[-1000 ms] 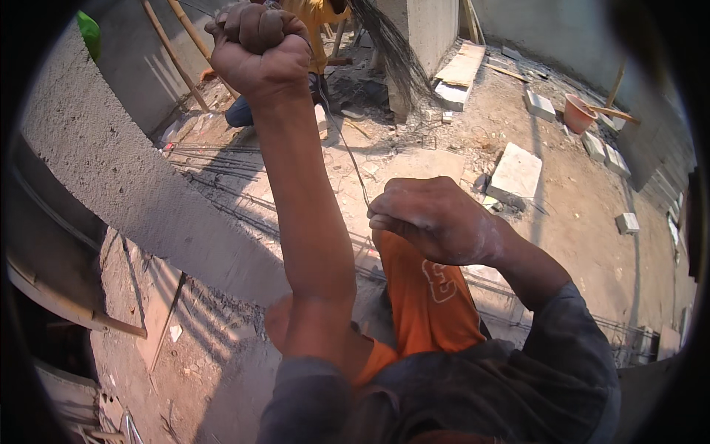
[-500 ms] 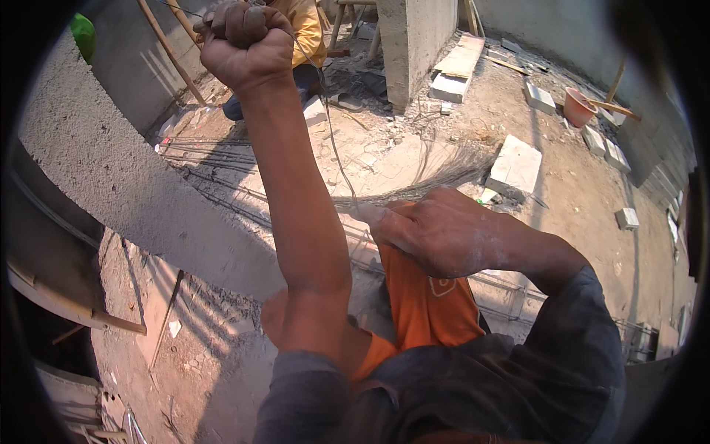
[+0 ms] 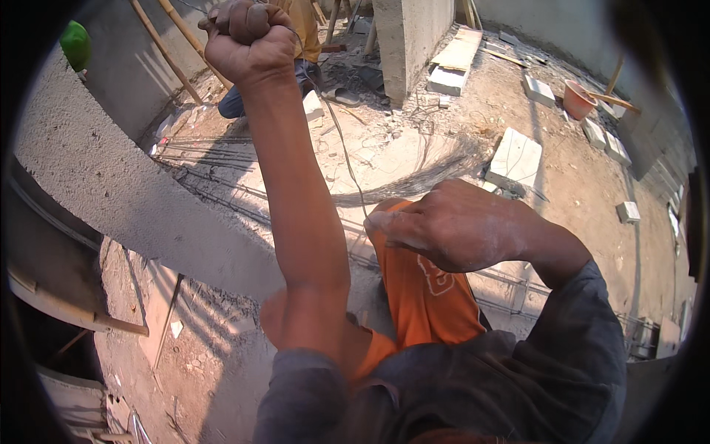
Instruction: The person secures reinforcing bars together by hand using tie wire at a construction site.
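Note:
My left hand (image 3: 251, 41) is raised at the top of the view, its fist closed round a thin dark wire (image 3: 345, 144). From the fist the wire runs down, slightly bent, to my right hand (image 3: 466, 226). That hand is above my orange-clad knee (image 3: 396, 274), thumb and fingertips pinching the wire's lower end. A short bit of wire also sticks out to the left of my fist. Beyond the right hand, a bundle of similar loose wires (image 3: 436, 174) lies fanned on the ground.
Steel bars (image 3: 214, 189) lie beyond a curved concrete ledge (image 3: 140, 177) at left. A co-worker (image 3: 299, 29) is partly hidden behind my left hand. A concrete column (image 3: 414, 44), pale blocks (image 3: 514, 159) and an orange bucket (image 3: 579, 100) stand farther off. Bamboo poles (image 3: 166, 52) lean at upper left.
Both hands keep hold of the wire, and my right hand has shifted slightly right and down. The view has moved a little. Less of the co-worker's yellow top shows beside my fist.

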Demonstrator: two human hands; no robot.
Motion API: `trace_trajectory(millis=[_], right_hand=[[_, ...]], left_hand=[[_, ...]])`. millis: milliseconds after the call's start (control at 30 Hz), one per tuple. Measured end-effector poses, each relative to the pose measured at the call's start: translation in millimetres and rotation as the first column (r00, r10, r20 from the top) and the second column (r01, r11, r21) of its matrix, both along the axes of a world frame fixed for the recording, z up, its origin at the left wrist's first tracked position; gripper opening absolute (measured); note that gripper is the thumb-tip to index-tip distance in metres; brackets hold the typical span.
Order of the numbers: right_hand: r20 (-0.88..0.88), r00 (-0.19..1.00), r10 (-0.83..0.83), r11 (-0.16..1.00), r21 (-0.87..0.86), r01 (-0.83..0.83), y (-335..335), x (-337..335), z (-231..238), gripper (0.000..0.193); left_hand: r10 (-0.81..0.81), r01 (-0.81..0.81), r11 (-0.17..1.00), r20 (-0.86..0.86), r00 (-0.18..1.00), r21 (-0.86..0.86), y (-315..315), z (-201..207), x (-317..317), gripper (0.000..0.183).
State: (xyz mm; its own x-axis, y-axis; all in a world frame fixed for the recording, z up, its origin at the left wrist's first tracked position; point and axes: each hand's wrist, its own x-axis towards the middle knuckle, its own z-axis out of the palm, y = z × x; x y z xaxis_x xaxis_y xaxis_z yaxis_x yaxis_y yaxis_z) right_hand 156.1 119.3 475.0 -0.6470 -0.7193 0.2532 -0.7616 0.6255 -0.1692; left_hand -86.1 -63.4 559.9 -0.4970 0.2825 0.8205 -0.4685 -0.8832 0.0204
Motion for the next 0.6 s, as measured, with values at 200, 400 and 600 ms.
trace_trajectory(millis=[200, 400, 600], right_hand=[[-0.102, 0.956, -0.276, 0.388, -0.922, 0.014, 116, -24, 75, 0.018], [0.0, 0.851, -0.524, 0.818, -0.277, 0.504, 48, -55, -44, 0.005], [-0.238, 0.966, 0.1, 0.49, -0.834, -0.256, 38, 7, 3, 0.019]], left_hand=[[-0.034, 0.033, 0.999, 0.009, 0.999, 0.039, 18, 11, -1, 0.022], [0.016, -0.016, 1.0, -0.014, 1.0, 0.001, 5, 7, 0, 0.022], [0.004, -0.009, 0.997, 0.068, 0.998, 0.077, -20, -6, -30, 0.026]])
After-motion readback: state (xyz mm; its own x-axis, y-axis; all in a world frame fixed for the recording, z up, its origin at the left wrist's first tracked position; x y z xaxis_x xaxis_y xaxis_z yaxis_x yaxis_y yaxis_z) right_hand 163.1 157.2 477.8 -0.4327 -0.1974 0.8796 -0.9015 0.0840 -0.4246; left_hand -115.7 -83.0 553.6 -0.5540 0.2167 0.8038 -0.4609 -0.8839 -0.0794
